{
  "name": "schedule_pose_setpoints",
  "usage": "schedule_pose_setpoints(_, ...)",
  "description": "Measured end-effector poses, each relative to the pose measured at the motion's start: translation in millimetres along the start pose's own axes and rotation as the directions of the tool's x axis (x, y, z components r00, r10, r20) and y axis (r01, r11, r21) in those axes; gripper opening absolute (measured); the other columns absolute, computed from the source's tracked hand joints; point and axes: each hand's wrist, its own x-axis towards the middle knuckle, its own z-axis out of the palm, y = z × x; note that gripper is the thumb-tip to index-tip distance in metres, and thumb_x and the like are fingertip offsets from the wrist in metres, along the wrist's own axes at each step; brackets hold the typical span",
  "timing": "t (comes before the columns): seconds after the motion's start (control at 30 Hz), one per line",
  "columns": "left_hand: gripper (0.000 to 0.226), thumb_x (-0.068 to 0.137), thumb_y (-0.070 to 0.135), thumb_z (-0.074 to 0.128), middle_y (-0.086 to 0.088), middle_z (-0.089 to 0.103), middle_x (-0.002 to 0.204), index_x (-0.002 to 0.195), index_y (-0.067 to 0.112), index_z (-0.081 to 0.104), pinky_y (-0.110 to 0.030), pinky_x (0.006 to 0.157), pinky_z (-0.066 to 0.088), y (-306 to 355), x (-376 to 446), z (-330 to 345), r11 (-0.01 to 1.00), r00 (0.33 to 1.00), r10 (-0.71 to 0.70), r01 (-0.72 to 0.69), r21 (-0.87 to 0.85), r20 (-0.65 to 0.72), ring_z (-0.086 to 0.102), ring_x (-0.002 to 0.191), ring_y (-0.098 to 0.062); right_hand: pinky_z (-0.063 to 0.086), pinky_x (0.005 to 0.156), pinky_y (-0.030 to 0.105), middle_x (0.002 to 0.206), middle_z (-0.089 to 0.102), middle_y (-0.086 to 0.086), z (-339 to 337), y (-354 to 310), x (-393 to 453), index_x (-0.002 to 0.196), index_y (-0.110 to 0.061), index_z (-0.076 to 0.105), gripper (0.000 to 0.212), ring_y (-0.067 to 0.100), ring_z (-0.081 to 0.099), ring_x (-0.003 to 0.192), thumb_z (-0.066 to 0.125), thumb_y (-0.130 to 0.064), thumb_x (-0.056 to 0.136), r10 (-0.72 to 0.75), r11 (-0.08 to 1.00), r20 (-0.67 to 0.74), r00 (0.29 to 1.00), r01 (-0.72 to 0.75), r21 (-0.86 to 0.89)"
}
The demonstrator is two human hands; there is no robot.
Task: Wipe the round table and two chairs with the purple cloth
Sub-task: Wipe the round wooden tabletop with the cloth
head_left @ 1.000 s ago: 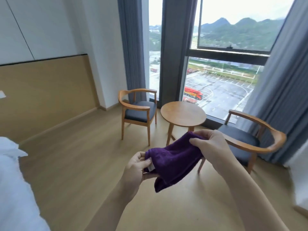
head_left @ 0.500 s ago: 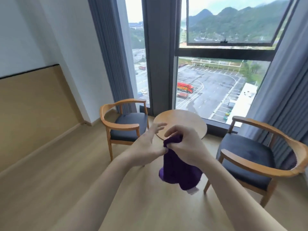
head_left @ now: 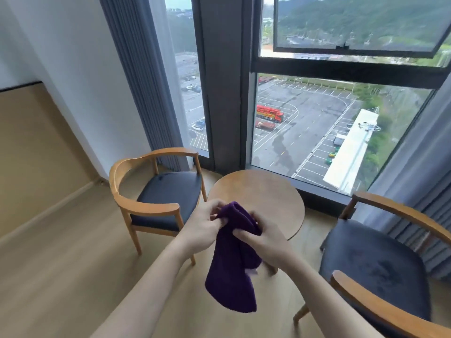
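Purple cloth [head_left: 233, 269] hung bunched in mid-air, near edge of round table [head_left: 258, 191], w/ left hand [head_left: 203, 226] & right hand [head_left: 262, 239] both pinching its top fold, left chair [head_left: 158, 191] & right chair [head_left: 380, 259] flanking table by window [head_left: 317, 118].

Purple cloth [head_left: 234, 264] gripped by left hand [head_left: 202, 228] and right hand [head_left: 264, 242], hanging before round table [head_left: 263, 191]; chairs [head_left: 158, 191] [head_left: 380, 259] flanking table.

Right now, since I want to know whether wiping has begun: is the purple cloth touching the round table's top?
No, both hands, left hand and right hand, hold the purple cloth in the air, short of the round table.
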Motion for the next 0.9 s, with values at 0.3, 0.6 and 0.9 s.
schedule_pose_setpoints(0.3,0.015,0.089,0.020,0.078,0.010,0.076,0.091,0.092,0.026,0.065,-0.021,0.071,0.059,-92.0,181.0,-27.8,0.986,0.986,-0.160,0.158,0.050,0.039,0.073,0.086,-0.008,0.047,0.061,0.029,0.069,0.063,-0.004,-10.9,54.1,186.6,0.080,-0.028,0.061,0.020,0.014,0.059,0.067,0.075,-0.012,0.079,-0.031,0.980,-0.206,0.978,-0.011,-0.197)
schedule_pose_setpoints(0.6,0.021,0.091,0.011,0.071,-0.001,0.071,0.081,0.080,0.022,0.057,-0.038,0.069,0.056,-113.5,403.4,-61.9,0.987,0.984,-0.121,0.105,0.124,0.132,0.068,0.079,-0.019,0.039,0.060,0.007,0.079,0.065,-0.015,-60.1,41.1,374.2,0.092,-0.028,0.071,0.009,-0.006,0.061,0.071,0.069,-0.019,0.092,0.038,0.888,-0.217,0.975,-0.133,-0.441)
schedule_pose_setpoints(0.9,0.025,0.087,0.006,0.062,0.009,0.063,0.092,0.089,0.030,0.056,-0.045,0.078,0.053,-204.0,442.7,-16.1,0.957,0.974,-0.095,0.032,0.289,0.204,0.059,0.087,-0.015,0.050,0.072,0.026,0.086,0.063,-0.005,-43.8,146.3,420.2,0.084,-0.014,0.067,0.015,0.003,0.059,0.082,0.073,-0.001,0.083,0.027,0.867,-0.195,0.980,-0.120,-0.484)
